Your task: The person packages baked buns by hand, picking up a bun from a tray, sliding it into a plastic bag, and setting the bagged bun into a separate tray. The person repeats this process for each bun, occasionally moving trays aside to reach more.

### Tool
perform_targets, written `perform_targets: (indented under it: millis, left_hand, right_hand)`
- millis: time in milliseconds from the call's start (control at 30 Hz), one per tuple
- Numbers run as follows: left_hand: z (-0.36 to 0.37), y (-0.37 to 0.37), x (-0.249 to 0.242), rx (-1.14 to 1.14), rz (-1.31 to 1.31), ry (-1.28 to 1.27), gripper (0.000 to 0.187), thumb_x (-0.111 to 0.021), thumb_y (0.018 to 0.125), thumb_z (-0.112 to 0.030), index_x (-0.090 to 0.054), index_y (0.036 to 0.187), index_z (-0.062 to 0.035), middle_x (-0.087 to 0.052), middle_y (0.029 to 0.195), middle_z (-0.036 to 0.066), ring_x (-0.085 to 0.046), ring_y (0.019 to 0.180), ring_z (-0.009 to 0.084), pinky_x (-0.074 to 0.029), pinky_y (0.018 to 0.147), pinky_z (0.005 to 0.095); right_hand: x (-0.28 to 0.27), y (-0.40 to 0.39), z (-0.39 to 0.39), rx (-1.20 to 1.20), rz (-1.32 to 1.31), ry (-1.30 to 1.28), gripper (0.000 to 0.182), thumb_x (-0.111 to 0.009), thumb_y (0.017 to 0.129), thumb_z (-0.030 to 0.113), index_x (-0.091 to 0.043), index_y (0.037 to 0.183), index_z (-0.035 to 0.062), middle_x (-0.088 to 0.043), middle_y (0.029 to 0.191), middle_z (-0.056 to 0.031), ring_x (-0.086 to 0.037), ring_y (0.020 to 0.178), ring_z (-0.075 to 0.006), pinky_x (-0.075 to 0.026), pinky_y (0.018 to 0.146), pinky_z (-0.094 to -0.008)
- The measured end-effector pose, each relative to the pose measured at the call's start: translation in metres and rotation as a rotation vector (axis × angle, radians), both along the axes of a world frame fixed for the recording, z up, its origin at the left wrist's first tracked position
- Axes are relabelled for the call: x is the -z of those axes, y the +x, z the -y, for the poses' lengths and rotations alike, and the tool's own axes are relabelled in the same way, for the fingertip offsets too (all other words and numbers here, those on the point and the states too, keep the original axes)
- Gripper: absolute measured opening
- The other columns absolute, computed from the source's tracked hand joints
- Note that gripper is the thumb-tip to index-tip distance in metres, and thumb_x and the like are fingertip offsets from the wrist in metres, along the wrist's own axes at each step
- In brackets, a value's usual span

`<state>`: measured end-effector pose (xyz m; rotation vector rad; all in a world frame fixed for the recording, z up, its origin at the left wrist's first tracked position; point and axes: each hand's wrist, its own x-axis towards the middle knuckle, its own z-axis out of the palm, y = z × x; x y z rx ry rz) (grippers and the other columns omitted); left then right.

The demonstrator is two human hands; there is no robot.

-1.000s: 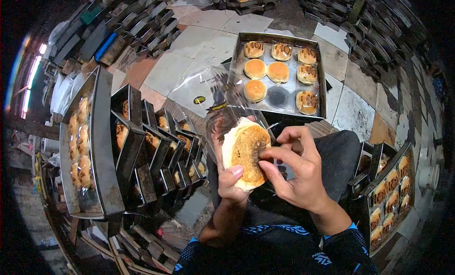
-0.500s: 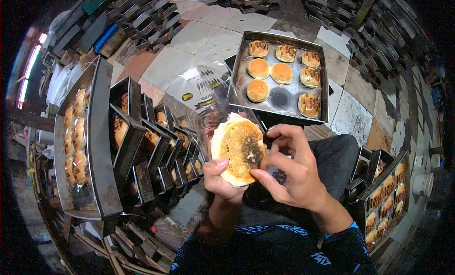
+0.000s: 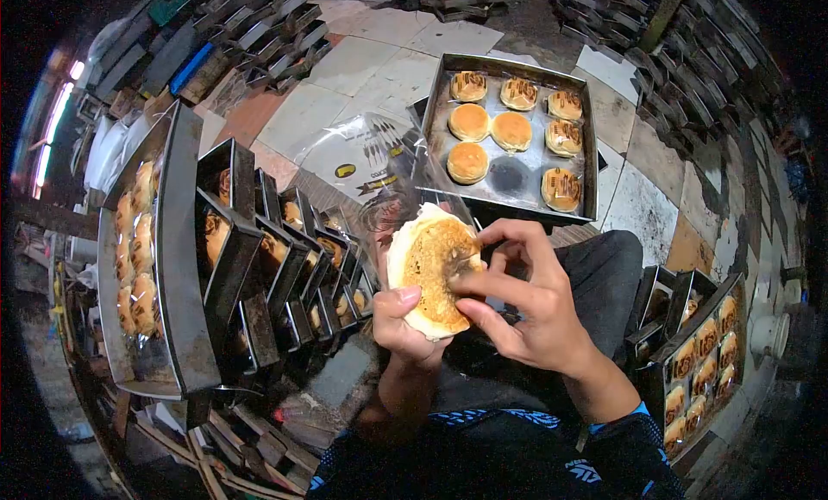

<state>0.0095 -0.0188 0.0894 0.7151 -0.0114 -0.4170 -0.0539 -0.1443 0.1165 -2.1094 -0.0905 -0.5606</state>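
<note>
In the head view, a round bun (image 3: 427, 259) is held with its browned underside facing me, its pale edge torn-looking. My left hand (image 3: 405, 328) grips it from the lower left, thumb pressed on the front. My right hand (image 3: 535, 302) is closed at the bun's right side, with curled fingers on its darker patch and the thumb at its lower edge. Just behind the bun lies a clear printed plastic bag (image 3: 366, 159). Beyond it stands a metal tray (image 3: 440, 203) with unwrapped buns (image 3: 468, 163) and several wrapped buns (image 3: 562, 189).
To my left are a tall tray (image 3: 185, 267) of wrapped buns and a staggered stack of metal trays (image 3: 237, 215). Another tray of wrapped buns (image 3: 703, 366) stands at my right. More stacked trays (image 3: 690, 78) line the back, around a tiled floor (image 3: 371, 69).
My right fingers have moved left onto the dark patch and now cover part of it. The bun is slightly turned in my left hand. The trays look the same.
</note>
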Motion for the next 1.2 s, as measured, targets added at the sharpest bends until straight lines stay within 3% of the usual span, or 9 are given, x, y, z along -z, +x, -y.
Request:
perform_targets:
  millis: [233, 333, 467, 567, 633, 800, 933, 1100, 1200]
  left_hand:
    - [0.008, 0.002, 0.012, -0.009, -0.074, -0.056, 0.083, -0.048, 0.063, -0.028, -0.035, 0.139, 0.0035, -0.051, 0.129, 0.027, -0.054, 0.116, 0.0376, -0.042, 0.103, 0.0473]
    - [0.012, 0.007, 0.019, -0.114, -0.086, -0.133, 0.083, -0.05, 0.063, -0.027, -0.035, 0.139, 0.0022, -0.051, 0.13, 0.027, -0.055, 0.115, 0.0389, -0.047, 0.099, 0.0485]
    - [0.002, 0.014, 0.027, -0.025, -0.029, -0.272, 0.081, -0.049, 0.063, -0.027, -0.037, 0.138, 0.0023, -0.05, 0.13, 0.026, -0.058, 0.112, 0.0407, -0.054, 0.09, 0.0502]
    - [0.014, 0.008, 0.024, -0.101, -0.036, -0.129, 0.079, -0.049, 0.064, -0.026, -0.038, 0.136, 0.0038, -0.05, 0.13, 0.026, -0.059, 0.11, 0.0403, -0.053, 0.092, 0.0503]
    - [0.018, 0.002, 0.027, -0.065, -0.045, -0.17, 0.078, -0.049, 0.065, -0.025, -0.038, 0.137, 0.0031, -0.05, 0.13, 0.026, -0.058, 0.111, 0.0397, -0.053, 0.093, 0.0497]
    - [0.023, -0.002, 0.023, -0.049, -0.007, -0.108, 0.076, -0.048, 0.068, -0.024, -0.036, 0.138, 0.0016, -0.055, 0.12, 0.023, -0.06, 0.107, 0.0365, -0.053, 0.09, 0.0469]
    - [0.015, 0.003, 0.031, -0.002, 0.006, -0.141, 0.074, -0.047, 0.069, -0.024, -0.037, 0.137, 0.001, -0.056, 0.12, 0.024, -0.059, 0.108, 0.0362, -0.05, 0.094, 0.046]
    - [0.021, -0.004, 0.032, -0.043, 0.018, -0.111, 0.069, -0.045, 0.072, -0.024, -0.04, 0.135, 0.0031, -0.055, 0.123, 0.024, -0.055, 0.115, 0.036, -0.045, 0.1, 0.0459]
    - [0.01, 0.005, 0.031, -0.011, 0.007, -0.153, 0.069, -0.045, 0.072, -0.027, -0.043, 0.132, 0.0049, -0.059, 0.116, 0.025, -0.061, 0.103, 0.0378, -0.051, 0.092, 0.0468]
  right_hand:
    - [0.01, 0.002, 0.005, -0.035, 0.006, -0.04, 0.024, -0.077, 0.072, -0.001, -0.066, 0.093, 0.0014, -0.05, 0.112, -0.0149, -0.053, 0.074, -0.0176, -0.047, 0.07, -0.0295]
    - [0.02, 0.001, 0.002, 0.072, 0.023, -0.147, 0.018, -0.067, 0.077, 0.0, -0.058, 0.093, 0.0004, -0.05, 0.112, -0.0196, -0.056, 0.087, -0.0331, -0.047, 0.076, -0.0382]
    - [0.025, -0.002, 0.027, 0.198, 0.029, -0.176, 0.024, -0.069, 0.072, -0.005, -0.062, 0.094, 0.0007, -0.061, 0.084, -0.0095, -0.056, 0.068, -0.0278, -0.048, 0.071, -0.0376]
    - [0.002, -0.006, 0.024, 0.09, -0.129, 0.082, 0.027, -0.073, 0.069, -0.002, -0.065, 0.095, 0.0033, -0.057, 0.085, -0.0108, -0.056, 0.07, -0.0263, -0.048, 0.069, -0.0363]
    - [0.011, -0.007, 0.022, 0.083, -0.049, -0.074, 0.026, -0.075, 0.07, 0.003, -0.066, 0.094, 0.0052, -0.05, 0.09, -0.0125, -0.054, 0.08, -0.0271, -0.046, 0.07, -0.0372]
    - [0.023, -0.01, 0.017, 0.07, -0.006, -0.332, 0.02, -0.071, 0.074, 0.004, -0.061, 0.092, 0.0031, -0.05, 0.1, -0.0153, -0.053, 0.091, -0.0324, -0.043, 0.078, -0.0409]
    - [0.021, -0.014, 0.023, 0.107, 0.028, -0.117, 0.024, -0.072, 0.074, 0.005, -0.061, 0.095, 0.0032, -0.05, 0.105, -0.0163, -0.054, 0.091, -0.0308, -0.043, 0.076, -0.0412]
    - [0.022, -0.009, 0.021, 0.023, 0.058, -0.182, 0.022, -0.071, 0.074, 0.004, -0.06, 0.094, 0.0019, -0.051, 0.107, -0.0158, -0.054, 0.09, -0.0301, -0.043, 0.076, -0.0406]
    - [0.025, -0.013, 0.02, 0.155, 0.051, -0.237, 0.019, -0.069, 0.076, 0.002, -0.059, 0.093, 0.0001, -0.053, 0.106, -0.0163, -0.056, 0.09, -0.0317, -0.045, 0.077, -0.0401]
